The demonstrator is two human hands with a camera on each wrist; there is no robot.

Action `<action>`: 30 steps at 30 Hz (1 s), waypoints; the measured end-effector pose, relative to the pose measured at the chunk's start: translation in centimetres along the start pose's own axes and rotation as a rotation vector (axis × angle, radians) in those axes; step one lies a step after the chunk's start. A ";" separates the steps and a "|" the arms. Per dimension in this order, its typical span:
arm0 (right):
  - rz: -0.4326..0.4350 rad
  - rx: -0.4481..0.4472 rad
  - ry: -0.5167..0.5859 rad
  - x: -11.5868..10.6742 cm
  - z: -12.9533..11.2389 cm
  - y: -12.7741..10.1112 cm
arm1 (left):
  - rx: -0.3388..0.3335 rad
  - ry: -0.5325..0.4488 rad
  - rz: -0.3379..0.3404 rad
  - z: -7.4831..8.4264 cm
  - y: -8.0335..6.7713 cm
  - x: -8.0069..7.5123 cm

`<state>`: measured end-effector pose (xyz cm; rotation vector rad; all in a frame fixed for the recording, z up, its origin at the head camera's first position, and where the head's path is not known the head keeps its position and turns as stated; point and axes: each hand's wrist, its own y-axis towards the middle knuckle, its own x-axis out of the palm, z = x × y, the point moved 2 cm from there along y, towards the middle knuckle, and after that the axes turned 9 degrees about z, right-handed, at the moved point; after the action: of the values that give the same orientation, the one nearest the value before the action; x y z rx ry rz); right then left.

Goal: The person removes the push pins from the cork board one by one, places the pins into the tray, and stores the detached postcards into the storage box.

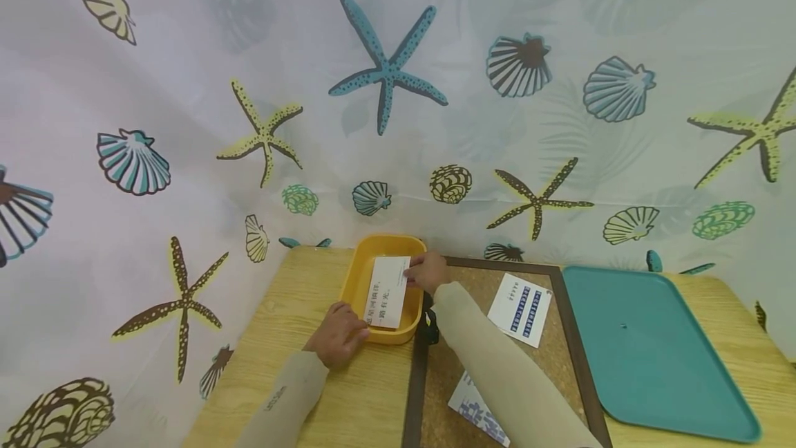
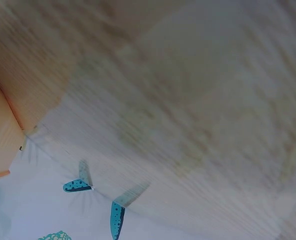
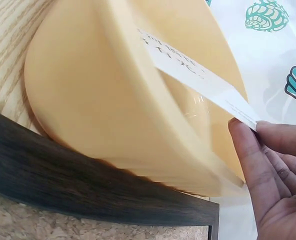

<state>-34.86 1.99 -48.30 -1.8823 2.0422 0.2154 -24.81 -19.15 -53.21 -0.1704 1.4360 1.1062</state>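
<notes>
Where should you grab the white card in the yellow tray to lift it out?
Probably by its far short edge, coming from the right. The white card lies tilted in the yellow tray, its far end raised near the rim, so fingers can slip under there. The right hand already pinches that end; the left hand touches the near end.
</notes>
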 end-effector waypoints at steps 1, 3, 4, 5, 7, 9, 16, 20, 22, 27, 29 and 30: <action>-0.002 -0.001 0.006 0.0 0.0 -0.1 | -0.006 0.000 -0.004 0.0 0.0 0.0; -0.001 -0.003 0.010 0.2 0.1 -0.1 | -0.012 0.001 -0.006 0.0 -0.1 0.1; 0.000 -0.001 0.010 0.3 0.1 0.0 | -0.012 0.002 -0.006 0.0 -0.1 0.1; 0.002 -0.001 0.007 0.3 0.1 0.0 | -0.013 0.002 -0.004 0.0 -0.1 0.1; 0.002 0.006 0.000 0.4 0.1 0.1 | -0.012 -0.002 0.002 0.0 -0.1 0.1; -0.001 0.010 -0.013 0.5 0.1 0.2 | -0.011 -0.007 0.006 0.0 -0.1 0.1; -0.008 0.020 -0.049 0.6 -0.2 0.3 | -0.009 -0.013 0.006 0.1 0.0 0.0; 0.000 0.033 -0.056 0.8 -0.3 0.5 | -0.010 -0.016 0.009 0.0 0.0 0.0; 0.001 0.038 -0.051 1.0 -0.2 0.6 | -0.014 -0.015 0.007 0.0 0.0 0.0; 0.000 0.009 -0.057 1.4 -0.1 0.6 | -0.027 -0.010 -0.004 -0.1 -0.1 0.3; 0.002 -0.006 -0.063 1.5 -0.1 0.6 | -0.027 -0.018 0.000 -0.2 -0.1 0.3; 0.004 -0.005 -0.063 1.5 0.0 0.6 | -0.026 -0.022 0.003 -0.2 -0.1 0.3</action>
<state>-35.51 0.61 -48.87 -1.8510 2.0054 0.2785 -24.93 -19.15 -53.56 -0.1735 1.4031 1.1266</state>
